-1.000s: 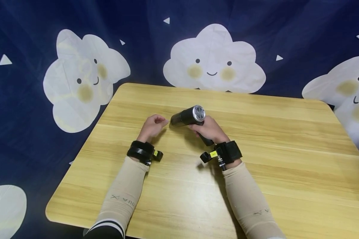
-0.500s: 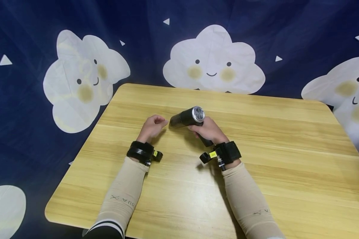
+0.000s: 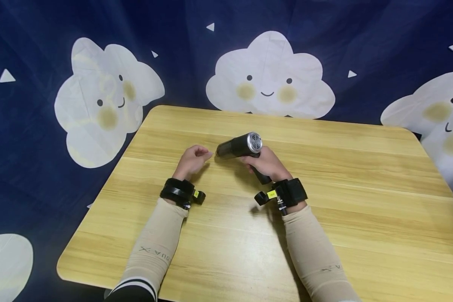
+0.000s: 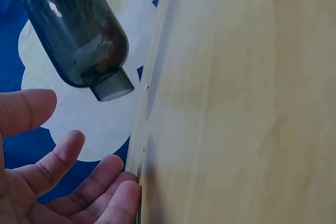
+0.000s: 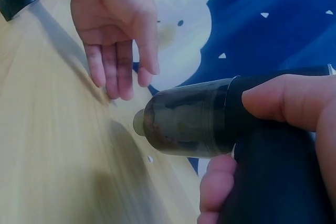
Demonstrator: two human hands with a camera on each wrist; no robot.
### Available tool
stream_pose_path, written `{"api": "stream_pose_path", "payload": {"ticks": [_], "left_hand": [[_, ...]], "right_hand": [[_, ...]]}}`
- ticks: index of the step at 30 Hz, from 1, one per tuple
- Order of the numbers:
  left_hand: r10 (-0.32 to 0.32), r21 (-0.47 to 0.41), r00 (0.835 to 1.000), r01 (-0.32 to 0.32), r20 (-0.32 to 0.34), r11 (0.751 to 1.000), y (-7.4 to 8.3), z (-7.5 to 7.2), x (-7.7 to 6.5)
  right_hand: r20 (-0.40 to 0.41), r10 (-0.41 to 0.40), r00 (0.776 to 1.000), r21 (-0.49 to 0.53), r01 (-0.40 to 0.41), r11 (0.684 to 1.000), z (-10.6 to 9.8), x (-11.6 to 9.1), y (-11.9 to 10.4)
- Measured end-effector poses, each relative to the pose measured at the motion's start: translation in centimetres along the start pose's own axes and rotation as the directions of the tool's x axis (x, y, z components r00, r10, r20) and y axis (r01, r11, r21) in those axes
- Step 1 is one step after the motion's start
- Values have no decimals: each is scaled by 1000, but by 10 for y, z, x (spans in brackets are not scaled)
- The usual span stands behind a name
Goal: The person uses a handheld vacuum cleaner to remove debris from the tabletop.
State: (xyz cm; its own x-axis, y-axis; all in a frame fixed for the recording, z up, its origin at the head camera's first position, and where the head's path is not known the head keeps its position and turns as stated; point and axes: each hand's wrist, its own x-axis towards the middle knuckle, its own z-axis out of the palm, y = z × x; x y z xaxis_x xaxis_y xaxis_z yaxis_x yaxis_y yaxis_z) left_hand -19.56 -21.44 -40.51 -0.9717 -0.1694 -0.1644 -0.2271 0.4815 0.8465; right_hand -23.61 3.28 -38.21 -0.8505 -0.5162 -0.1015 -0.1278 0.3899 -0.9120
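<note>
My right hand grips the handle of a black handheld vacuum cleaner, whose round silver vent faces back and to the right. Its smoky see-through dust cup has a short nozzle pointing left, a little above the tabletop. Something reddish-brown shows inside the cup. A tiny pale bit lies on the wood near the nozzle. My left hand rests at the table just left of the nozzle, apart from it. Its fingers are loosely bent and hold nothing.
The wood-grain table has rounded corners and extends farther to the right than to the left of my hands. A dark blue curtain with white smiling clouds hangs behind it. Black camera straps circle both wrists.
The vacuum cleaner and my right hand shift slightly left, then slightly right to where they are now. My left hand stays in place.
</note>
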Motion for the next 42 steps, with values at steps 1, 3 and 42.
{"api": "stream_pose_path", "payload": {"ticks": [1,3,42], "left_hand": [[-2,1,1000,2,-1,1000,0,0,0],[-5,1,1000,5,-2,1000,0,0,0],[-11,-1,1000,11,13,1000,1,-1,-1]], "right_hand": [[-3,1,1000,-2,-1,1000,-1,0,0],[-13,6,1000,-7,-6,1000,-4,-1,0],[-83,29,996,9,-28,1000,-10,0,10]]}}
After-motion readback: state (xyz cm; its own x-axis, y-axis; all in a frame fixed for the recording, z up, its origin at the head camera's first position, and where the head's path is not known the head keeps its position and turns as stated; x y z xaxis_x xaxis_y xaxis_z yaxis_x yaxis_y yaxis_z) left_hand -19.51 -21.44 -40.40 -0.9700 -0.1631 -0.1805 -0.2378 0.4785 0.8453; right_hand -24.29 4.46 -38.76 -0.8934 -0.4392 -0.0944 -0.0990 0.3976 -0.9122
